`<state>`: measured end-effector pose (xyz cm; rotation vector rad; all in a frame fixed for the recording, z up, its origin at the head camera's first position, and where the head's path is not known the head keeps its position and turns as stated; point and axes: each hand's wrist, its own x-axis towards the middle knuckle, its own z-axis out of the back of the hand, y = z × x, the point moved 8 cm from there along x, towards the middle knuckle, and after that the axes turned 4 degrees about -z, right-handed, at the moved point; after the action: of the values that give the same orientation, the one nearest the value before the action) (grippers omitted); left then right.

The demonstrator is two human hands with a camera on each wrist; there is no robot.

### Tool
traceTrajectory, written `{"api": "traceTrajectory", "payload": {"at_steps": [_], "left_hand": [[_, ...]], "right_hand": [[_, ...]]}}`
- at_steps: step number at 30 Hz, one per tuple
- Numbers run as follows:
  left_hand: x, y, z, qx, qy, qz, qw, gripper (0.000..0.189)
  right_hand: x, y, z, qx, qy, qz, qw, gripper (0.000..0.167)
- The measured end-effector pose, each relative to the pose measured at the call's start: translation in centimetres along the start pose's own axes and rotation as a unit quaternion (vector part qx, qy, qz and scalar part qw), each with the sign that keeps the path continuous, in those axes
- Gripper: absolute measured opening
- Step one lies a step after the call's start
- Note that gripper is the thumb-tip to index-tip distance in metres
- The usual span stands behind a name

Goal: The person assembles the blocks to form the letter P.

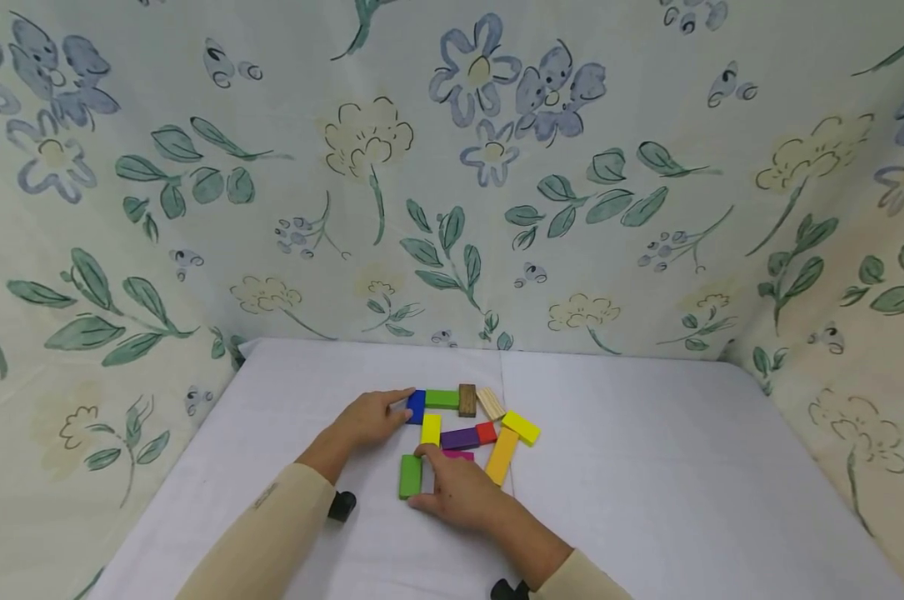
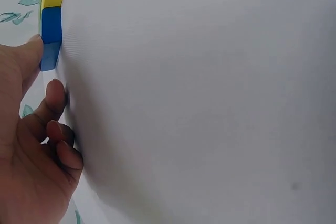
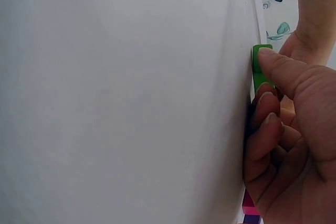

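On the white-covered counter (image 1: pixel 646 467), a dark green block (image 1: pixel 410 476) is lain flat at the near left of a cluster of coloured blocks, and it is pinched by the right hand (image 1: pixel 459 492): the thumb is pressed at its near end and the forefinger at its far end, the other fingers being curled beside it. A blue block (image 1: pixel 416 407) at the cluster's far left corner is touched by the left hand (image 1: pixel 369 419), whose forefinger is laid straight along its far edge and thumb set against its near side; the remaining fingers are seen loosely curled in the left wrist view. A pink block (image 1: pixel 459 455) is largely hidden behind the right hand. In both wrist views the blocks are cut off at the frame edge. The blocks are flat, rectangular and painted in plain colours, apart from a dark wood-grained block (image 1: pixel 466 400) and a pale striped block (image 1: pixel 491 403). The cloth is smooth and matte.
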<state>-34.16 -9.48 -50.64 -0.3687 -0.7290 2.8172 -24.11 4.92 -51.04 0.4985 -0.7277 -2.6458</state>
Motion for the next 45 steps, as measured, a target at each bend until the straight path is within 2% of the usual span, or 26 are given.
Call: {"api": "traceTrajectory", "payload": {"at_steps": [8,13,20,26,36,41,45], "left_hand": [[0.3,0.6,0.1,-0.022,-0.007,0.015,0.9996,0.051],[0.4,0.7,0.0,-0.027,-0.006,0.012,0.9996,0.052],[0.6,0.7,0.0,-0.029,-0.007,0.009,0.9995,0.052],[0.8,0.7,-0.2,-0.033,-0.003,0.006,0.9994,0.051],[1.0,0.7,-0.3,-0.029,0.002,-0.003,0.9996,0.052],[1.0,0.6,-0.3,-0.024,0.002,-0.011,0.9997,0.052],[1.0,0.8,-0.3,-0.031,0.008,-0.016,0.9994,0.052]], "right_hand": [[0.0,0.3,0.0,0.002,0.003,0.011,0.9999,0.066],[0.1,0.8,0.2,-0.013,0.001,0.016,0.9998,0.065],[0.9,1.7,1.3,-0.071,-0.034,0.002,0.9969,0.071],[2.0,2.0,2.3,-0.093,-0.065,-0.01,0.9934,0.076],[3.0,1.2,2.3,-0.086,-0.063,-0.044,0.9934,0.057],[3.2,1.1,2.3,-0.107,-0.066,-0.041,0.9912,0.055],[3.3,0.9,2.3,-0.105,-0.067,-0.046,0.9912,0.055]]}}
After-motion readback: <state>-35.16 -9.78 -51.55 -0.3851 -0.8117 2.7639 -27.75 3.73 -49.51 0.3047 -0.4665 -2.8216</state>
